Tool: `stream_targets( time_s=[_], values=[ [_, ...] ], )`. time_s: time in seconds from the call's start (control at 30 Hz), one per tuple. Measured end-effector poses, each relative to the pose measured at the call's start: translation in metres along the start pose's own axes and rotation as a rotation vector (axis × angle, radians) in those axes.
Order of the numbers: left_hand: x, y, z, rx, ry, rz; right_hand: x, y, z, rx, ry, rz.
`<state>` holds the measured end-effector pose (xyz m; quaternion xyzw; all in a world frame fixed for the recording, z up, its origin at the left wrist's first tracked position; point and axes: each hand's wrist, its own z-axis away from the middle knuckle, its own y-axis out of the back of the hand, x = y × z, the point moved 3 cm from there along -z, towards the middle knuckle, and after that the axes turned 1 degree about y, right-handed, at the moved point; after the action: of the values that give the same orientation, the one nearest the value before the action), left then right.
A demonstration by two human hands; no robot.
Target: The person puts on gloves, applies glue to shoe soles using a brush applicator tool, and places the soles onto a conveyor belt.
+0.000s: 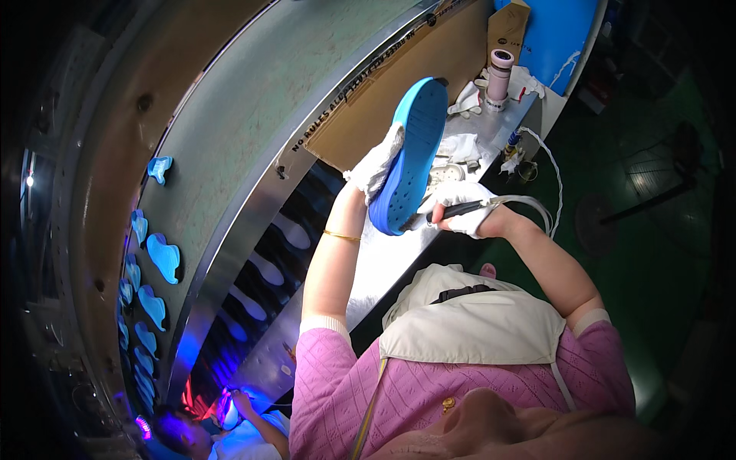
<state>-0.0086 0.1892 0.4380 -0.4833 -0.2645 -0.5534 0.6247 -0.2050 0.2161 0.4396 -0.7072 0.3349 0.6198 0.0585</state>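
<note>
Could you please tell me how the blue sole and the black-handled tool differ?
The blue sole is broad with small holes; the black-handled tool is slim. The left hand holds the sole, the right hand the tool. A pale tube runs from the tool, none from the sole. Both are held in white-gloved hands.

Black block capitals (322,119) ran along the edge of a brown cardboard sheet (391,96) just past the gloved left hand (377,162). Tinier print (503,41) on a cardboard flap (512,21), way beyond the right hand (466,218), was honestly unreadable.
</note>
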Motion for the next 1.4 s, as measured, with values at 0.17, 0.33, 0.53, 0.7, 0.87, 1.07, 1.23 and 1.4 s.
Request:
stream_targets(
  time_s=[0.17, 0.33, 0.53, 0.7, 0.87, 1.07, 1.23, 1.4],
  values=[
    [0.023, -0.029, 0.025, 0.265, -0.009, -0.330, 0.006, 0.007, -0.005, 0.110, -0.050, -0.146],
    [0.015, -0.017, 0.029, 0.305, 0.002, -0.406, -0.012, 0.011, -0.007, -0.019, 0.055, 0.150],
    [0.010, -0.013, 0.023, 0.232, -0.013, -0.287, 0.006, 0.025, -0.003, 0.191, -0.060, -0.037],
    [0.016, -0.007, 0.029, -0.026, -0.229, 0.077, -0.005, 0.042, 0.008, 0.157, 0.022, -0.154],
    [0.013, 0.007, 0.042, 0.143, -0.543, 0.105, -0.011, 0.045, 0.012, 0.410, 0.121, -0.217],
    [-0.074, 0.020, 0.019, -0.244, -0.188, 0.842, -0.009, 0.032, 0.004, 0.622, 0.129, -0.004],
    [-0.074, -0.052, 0.033, -0.227, -0.262, 0.656, 0.010, 0.034, -0.018, 0.783, 0.140, -0.070],
    [-0.097, -0.045, 0.016, 0.053, -0.262, 0.614, -0.001, 0.016, -0.001, 0.579, 0.164, 0.040]
  ],
)
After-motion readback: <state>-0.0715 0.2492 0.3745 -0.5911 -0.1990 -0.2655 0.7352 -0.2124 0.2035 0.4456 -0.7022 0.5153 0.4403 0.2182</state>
